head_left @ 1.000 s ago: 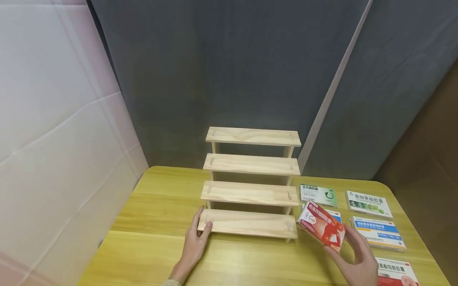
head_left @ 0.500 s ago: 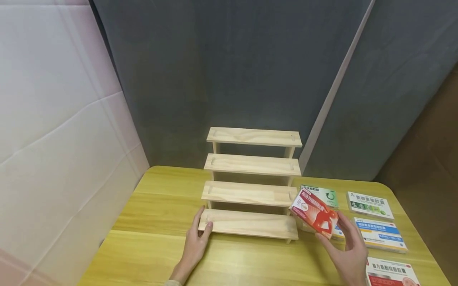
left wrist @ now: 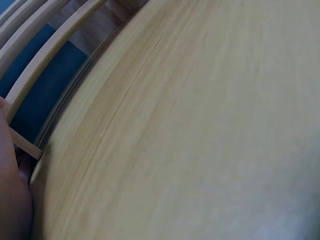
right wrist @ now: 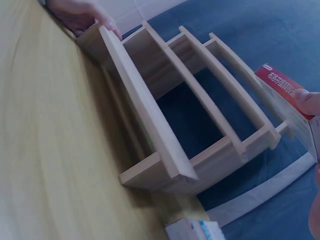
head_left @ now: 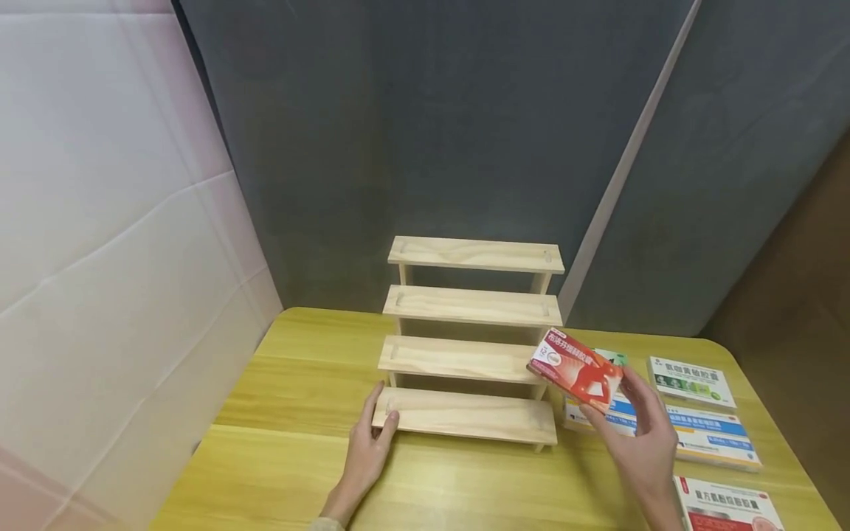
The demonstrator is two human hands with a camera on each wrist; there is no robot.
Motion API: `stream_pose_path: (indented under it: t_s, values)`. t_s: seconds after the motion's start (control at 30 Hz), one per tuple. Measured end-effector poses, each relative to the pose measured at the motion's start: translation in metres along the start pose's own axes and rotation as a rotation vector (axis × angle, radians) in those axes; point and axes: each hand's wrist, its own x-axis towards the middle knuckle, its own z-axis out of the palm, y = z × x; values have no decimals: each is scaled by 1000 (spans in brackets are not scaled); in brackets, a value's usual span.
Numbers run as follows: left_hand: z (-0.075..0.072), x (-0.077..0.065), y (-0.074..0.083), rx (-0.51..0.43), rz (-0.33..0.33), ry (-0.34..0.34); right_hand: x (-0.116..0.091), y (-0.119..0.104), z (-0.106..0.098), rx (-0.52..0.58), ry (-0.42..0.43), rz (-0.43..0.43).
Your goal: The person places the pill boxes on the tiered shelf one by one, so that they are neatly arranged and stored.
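A stepped wooden display rack (head_left: 465,411) stands on the table with bare steps. My left hand (head_left: 365,450) grips the left end of its lowest step, thumb on top and fingers along the side. The right wrist view shows that left hand (right wrist: 82,14) at the far end of the step. In my right hand (head_left: 640,435) is a red and white medicine box (head_left: 576,370), pinched at its right end between thumb and fingers. Held tilted above the table, the box overlaps the right end of the second-lowest step in the head view.
Right of the rack lie several medicine boxes: a green one (head_left: 612,357) and a blue-white one (head_left: 620,413), both partly covered, a white-green one (head_left: 690,381), another blue-white one (head_left: 713,436) and a red-white one (head_left: 729,505). A dark curtain (head_left: 425,133) hangs behind the table (head_left: 265,442).
My right hand has carried the red medicine box up and left, from over the lying boxes toward the rack's right side. The left hand keeps its hold on the lowest step.
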Motion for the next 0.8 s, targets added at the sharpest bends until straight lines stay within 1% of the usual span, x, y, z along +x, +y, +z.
stream_pose_path:
  t_s: [0.13,0.23,0.57,0.8]
  values:
    - [-2,1,0,3,25,5,10,-5,6,15,-10,-26]
    - [-3,2,0,2,46,3,16,-8,11,6,-23,-46]
    - [-4,3,0,8,35,-12,35,-15,25,17,-91,-90]
    - [-1,1,0,65,53,23,42,-24,33,46,-117,-69]
